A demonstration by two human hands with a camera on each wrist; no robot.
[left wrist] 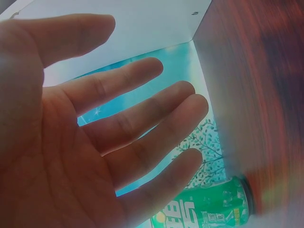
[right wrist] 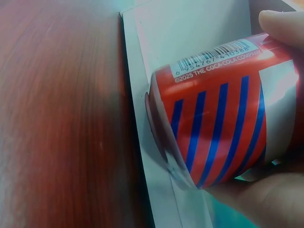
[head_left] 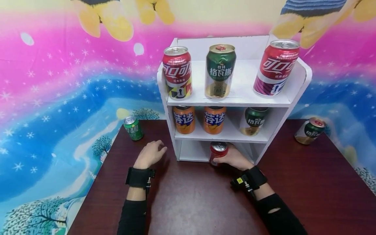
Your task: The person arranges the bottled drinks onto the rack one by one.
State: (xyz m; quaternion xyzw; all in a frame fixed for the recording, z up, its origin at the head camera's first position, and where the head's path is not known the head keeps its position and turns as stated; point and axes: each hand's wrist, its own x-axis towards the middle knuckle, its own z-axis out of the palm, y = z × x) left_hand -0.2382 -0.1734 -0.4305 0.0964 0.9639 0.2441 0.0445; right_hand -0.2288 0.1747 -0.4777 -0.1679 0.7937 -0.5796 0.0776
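My right hand [head_left: 233, 157] grips a red cola can [head_left: 218, 150] at the front of the bottom level of the white shelf [head_left: 195, 150]. In the right wrist view the can [right wrist: 213, 114] shows blue stripes and a barcode, with its base close over the shelf's front edge and the thumb and fingers around its upper part. My left hand [head_left: 149, 155] hovers left of the shelf, fingers spread and holding nothing. In the left wrist view its palm [left wrist: 71, 142] and loosely extended fingers show, with a green can [left wrist: 209, 204] beyond them.
The top shelf holds two red cola cans [head_left: 177, 73] [head_left: 276, 68] and a green-and-white can [head_left: 220, 71]. Below stand two orange cans [head_left: 184, 120] [head_left: 215, 120] and another green-and-white can [head_left: 254, 121]. On the brown table [head_left: 191, 202], a green can [head_left: 133, 128] stands left and a green-and-white can [head_left: 309, 131] right.
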